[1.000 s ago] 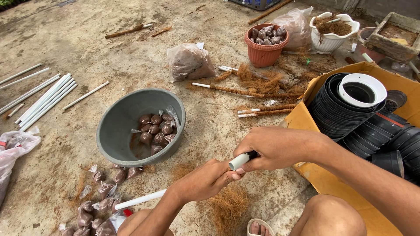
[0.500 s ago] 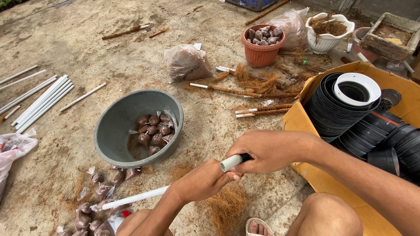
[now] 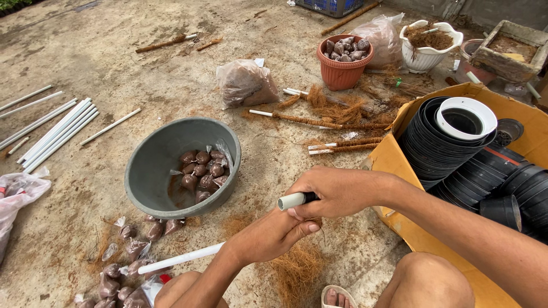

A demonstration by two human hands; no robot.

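Step in hand, as judged: binding brown coconut fibre (image 3: 297,268) onto a long white plastic pipe (image 3: 182,258).

Hands: right hand (image 3: 337,191) closed around the pipe near its open end; left hand (image 3: 273,235) closed just below, touching it. Pipe slants over the concrete floor (image 3: 114,68).

Next move calls for a firm grip and more fibre.

Around: grey bowl of brown wrapped lumps (image 3: 182,165) nearby; cardboard box of black pots (image 3: 456,154) crowds the right elbow.

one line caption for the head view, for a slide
Both hands, left hand and right hand, grip a white pipe over brown fibre, beside a grey basin of small filled bags.
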